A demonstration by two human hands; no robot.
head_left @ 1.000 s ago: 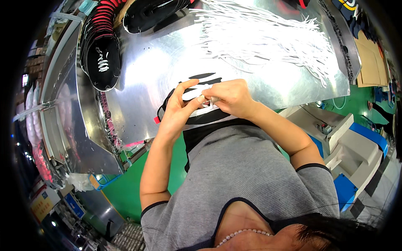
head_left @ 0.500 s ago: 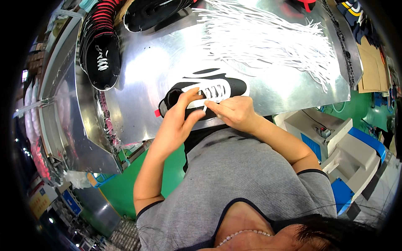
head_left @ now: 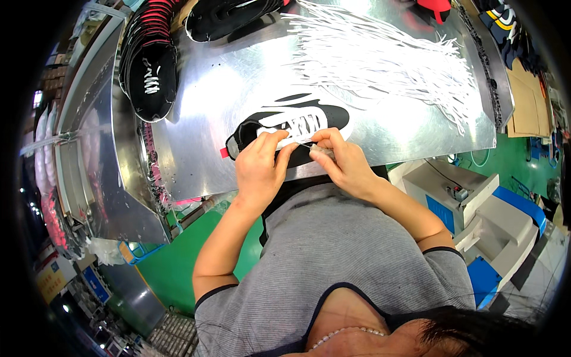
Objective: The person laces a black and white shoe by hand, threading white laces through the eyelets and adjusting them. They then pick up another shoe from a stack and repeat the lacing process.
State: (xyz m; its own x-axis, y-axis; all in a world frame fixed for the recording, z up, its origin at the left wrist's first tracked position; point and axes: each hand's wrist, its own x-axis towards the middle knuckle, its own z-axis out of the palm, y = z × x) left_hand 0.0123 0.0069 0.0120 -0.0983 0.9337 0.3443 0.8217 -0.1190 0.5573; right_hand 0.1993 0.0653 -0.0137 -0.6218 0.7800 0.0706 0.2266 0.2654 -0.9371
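A black and white shoe upper (head_left: 336, 116) lies sideways on the metal table in front of me, its toe to the right and a red tab (head_left: 224, 153) at its heel. White shoelace (head_left: 310, 124) crosses its eyelets. My left hand (head_left: 260, 169) is closed at the near edge of the lacing, thumb and fingers pinching the upper there. Just right of it, my right hand (head_left: 348, 166) pinches a thin piece of the lace between thumb and fingers. The fingers partly cover the eyelets on the near side.
Loose white laces (head_left: 386, 65) spread over the far right of the metal table (head_left: 202, 143). Nested black uppers (head_left: 151, 89) stand at the far left, beside another black shoe upper (head_left: 229, 21). A red item (head_left: 437, 7) lies at the back. A grey and blue machine (head_left: 476, 214) stands right of me.
My right hand has turned and drawn slightly back from the lacing, its fingers now pinched near the upper's near edge. My left hand has shifted a little right, fingers closing at the lacing.
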